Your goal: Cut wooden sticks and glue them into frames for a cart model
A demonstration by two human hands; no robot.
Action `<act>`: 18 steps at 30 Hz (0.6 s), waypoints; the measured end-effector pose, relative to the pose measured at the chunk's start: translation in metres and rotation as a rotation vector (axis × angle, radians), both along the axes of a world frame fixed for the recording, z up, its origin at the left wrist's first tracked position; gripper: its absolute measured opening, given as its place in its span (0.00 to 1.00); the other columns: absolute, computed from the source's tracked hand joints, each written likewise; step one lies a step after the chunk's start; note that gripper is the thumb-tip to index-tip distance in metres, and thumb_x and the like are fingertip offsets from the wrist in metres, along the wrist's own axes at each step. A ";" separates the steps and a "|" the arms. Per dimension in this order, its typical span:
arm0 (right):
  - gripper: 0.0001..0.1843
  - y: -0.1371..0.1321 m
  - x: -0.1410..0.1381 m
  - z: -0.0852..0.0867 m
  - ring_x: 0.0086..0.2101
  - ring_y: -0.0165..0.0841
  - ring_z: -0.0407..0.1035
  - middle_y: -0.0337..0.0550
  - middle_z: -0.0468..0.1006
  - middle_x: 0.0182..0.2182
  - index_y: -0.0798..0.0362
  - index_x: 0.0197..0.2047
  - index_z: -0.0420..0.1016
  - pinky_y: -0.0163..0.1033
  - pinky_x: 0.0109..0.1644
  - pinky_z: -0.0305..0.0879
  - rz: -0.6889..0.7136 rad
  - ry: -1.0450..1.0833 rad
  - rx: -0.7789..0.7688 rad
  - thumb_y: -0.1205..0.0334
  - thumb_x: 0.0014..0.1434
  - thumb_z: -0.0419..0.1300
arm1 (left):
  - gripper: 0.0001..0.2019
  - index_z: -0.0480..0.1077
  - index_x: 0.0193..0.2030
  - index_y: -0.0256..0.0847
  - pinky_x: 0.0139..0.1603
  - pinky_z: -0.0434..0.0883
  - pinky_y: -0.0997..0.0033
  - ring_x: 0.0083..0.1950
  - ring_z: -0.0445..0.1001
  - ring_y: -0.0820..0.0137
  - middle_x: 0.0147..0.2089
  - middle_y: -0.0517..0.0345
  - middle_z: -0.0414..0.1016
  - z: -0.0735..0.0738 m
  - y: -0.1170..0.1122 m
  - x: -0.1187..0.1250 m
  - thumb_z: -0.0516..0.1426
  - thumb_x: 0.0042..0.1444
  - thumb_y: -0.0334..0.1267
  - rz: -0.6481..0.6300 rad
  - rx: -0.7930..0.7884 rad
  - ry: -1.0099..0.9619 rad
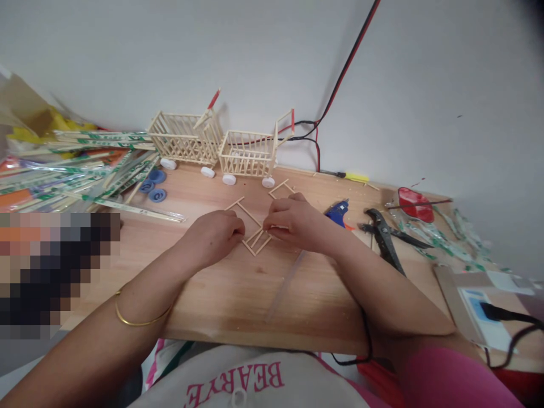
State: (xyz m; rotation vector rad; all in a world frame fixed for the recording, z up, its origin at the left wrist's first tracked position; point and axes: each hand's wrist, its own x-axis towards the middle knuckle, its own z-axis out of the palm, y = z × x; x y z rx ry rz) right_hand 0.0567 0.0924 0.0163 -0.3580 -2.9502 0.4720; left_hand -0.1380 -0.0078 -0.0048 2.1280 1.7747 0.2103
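A small flat frame of thin wooden sticks [250, 247] lies on the wooden table between my hands. At its left side, my left hand [219, 235] has its fingers curled and pinched on the frame. My right hand [293, 224] pinches at the frame's right side, with the fingertips close to a crosspiece; the exact grip is partly hidden. Another small stick piece [278, 188] lies just behind my right hand. Two little stick-built shopping carts with white wheels and red handles, a left cart [182, 139] and a right cart [247, 154], stand behind.
Wrapped chopsticks [106, 175] pile up at the left, beside several blue round caps [157, 195]. To the right are a blue glue gun [338, 212], black-handled pliers [385, 238], a red item [416, 205] and a power strip [480, 311]. Cables run along the wall.
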 end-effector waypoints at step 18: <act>0.06 -0.015 -0.015 -0.009 0.39 0.35 0.59 0.42 0.69 0.32 0.53 0.32 0.71 0.43 0.42 0.43 0.167 -0.106 0.302 0.66 0.61 0.54 | 0.08 0.72 0.30 0.40 0.35 0.62 0.70 0.35 0.70 0.66 0.32 0.54 0.73 0.006 0.000 0.003 0.51 0.50 0.31 0.029 -0.019 0.069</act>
